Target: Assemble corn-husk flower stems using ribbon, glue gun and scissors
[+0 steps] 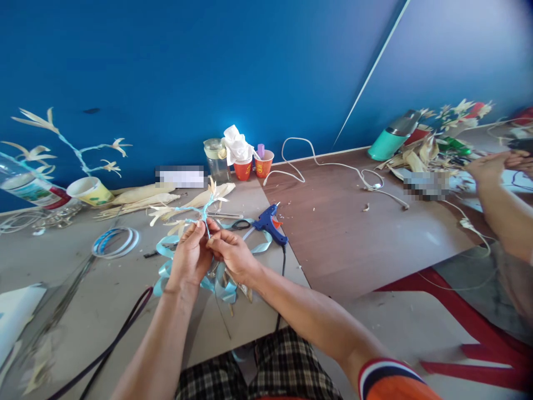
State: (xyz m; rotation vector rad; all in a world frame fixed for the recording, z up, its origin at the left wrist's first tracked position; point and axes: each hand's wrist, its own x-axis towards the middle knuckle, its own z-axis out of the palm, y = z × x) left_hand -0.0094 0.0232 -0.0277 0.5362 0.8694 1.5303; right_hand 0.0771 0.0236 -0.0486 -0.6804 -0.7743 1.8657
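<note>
Between my hands stands a craft flower stem [204, 212], wrapped in light blue ribbon and branching to pale husk-like flowers. My left hand [192, 253] is closed around the stem just below the fork. Lower down, the fingers of my right hand [233, 253] pinch the wrapped stem; what exactly lies between the fingertips is hidden. Loops of light blue ribbon [227, 291] hang and lie under and around both hands. A thin bare wire [222, 316] shows below them. Just right of my hands lies a blue hot glue gun [268, 222] with an orange trigger.
Ribbon rolls [115, 243] and long wires [69, 294] lie at left. Finished stems stand in a yellow cup [89, 191]. Red paper cups [264, 165] and a jar [217, 161] line the wall. A white cable [333, 164] crosses the brown table. Another person's arm [495, 194] is at far right.
</note>
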